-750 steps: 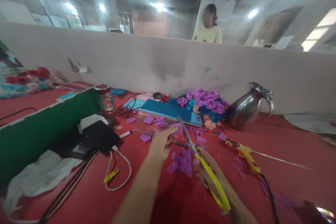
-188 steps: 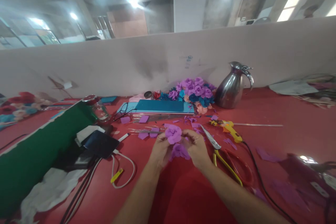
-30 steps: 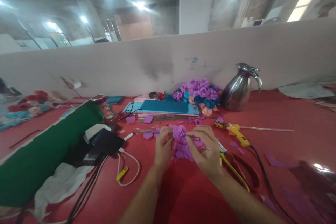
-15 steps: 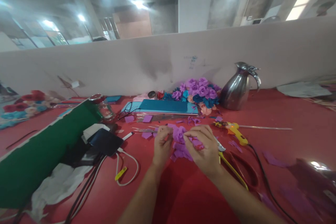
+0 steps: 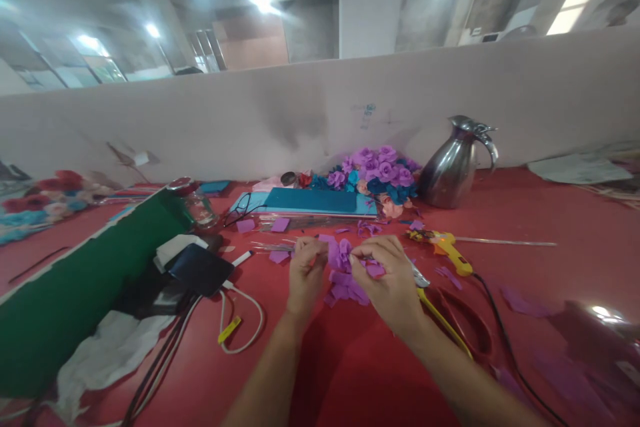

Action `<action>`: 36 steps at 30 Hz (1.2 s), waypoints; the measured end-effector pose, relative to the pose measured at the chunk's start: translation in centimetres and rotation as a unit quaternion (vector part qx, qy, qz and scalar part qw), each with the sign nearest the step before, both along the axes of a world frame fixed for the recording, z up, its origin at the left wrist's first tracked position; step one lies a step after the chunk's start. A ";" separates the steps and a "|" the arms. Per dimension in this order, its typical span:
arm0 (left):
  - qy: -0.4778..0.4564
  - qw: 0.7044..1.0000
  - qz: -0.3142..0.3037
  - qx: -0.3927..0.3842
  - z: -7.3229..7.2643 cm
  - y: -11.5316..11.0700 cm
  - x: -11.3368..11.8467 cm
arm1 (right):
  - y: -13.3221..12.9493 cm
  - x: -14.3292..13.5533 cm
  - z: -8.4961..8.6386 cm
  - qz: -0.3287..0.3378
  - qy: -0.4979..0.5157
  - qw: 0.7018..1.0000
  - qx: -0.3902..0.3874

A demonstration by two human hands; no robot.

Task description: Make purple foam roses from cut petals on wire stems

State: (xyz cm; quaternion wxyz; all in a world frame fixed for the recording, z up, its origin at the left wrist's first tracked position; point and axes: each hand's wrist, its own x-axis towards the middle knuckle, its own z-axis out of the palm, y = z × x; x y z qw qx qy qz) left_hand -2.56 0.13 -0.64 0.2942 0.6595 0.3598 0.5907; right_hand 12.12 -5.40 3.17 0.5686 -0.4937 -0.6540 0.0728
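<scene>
A purple paper flower (image 5: 344, 252) is between my two hands, its petals curled. My right hand (image 5: 389, 275) pinches at the flower's right edge with thumb and forefinger. On the other side, my left hand (image 5: 306, 272) is closed in a pinch, and whatever its fingertips hold is too small to make out. Cut purple paper pieces (image 5: 346, 288) lie on the red table just below the flower. Thin wire stems (image 5: 273, 247) rest left of my left hand. Scissors with yellow-and-red handles (image 5: 445, 323) are beside my right wrist, partly covered by it.
A yellow glue gun (image 5: 453, 255) with a cord lies to the right. Behind are finished paper flowers (image 5: 383, 170), a steel jug (image 5: 450, 170) and blue sheets (image 5: 310, 199). On the left stand a green panel (image 5: 95, 280), a glass jar (image 5: 200, 208), a dark phone-like device (image 5: 203, 269) and cables.
My hands stay at almost the same place around the flower, with only slight finger movement. The view has shifted a little.
</scene>
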 end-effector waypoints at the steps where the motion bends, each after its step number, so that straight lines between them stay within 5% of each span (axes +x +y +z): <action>1: 0.005 1.000 0.000 0.003 0.1 0.0 0.0 | 0.0 0.0 0.1 0.004 0.000 1.000 -0.002; 11: -0.022 0.999 -0.026 -0.009 0.0 -0.1 0.2 | -0.1 -0.2 0.4 0.058 0.073 0.993 -0.078; 18: -0.032 0.997 -0.050 -0.039 -0.7 0.1 0.0 | 0.4 0.1 0.1 0.135 0.192 0.948 -0.216; 29: -0.020 0.998 -0.037 -0.041 -0.5 0.4 0.0 | -0.4 0.7 1.6 0.050 0.017 0.993 -0.107; 36: -0.013 0.998 -0.048 -0.031 0.4 -0.2 0.2 | -0.2 0.7 1.4 0.114 0.110 0.973 -0.169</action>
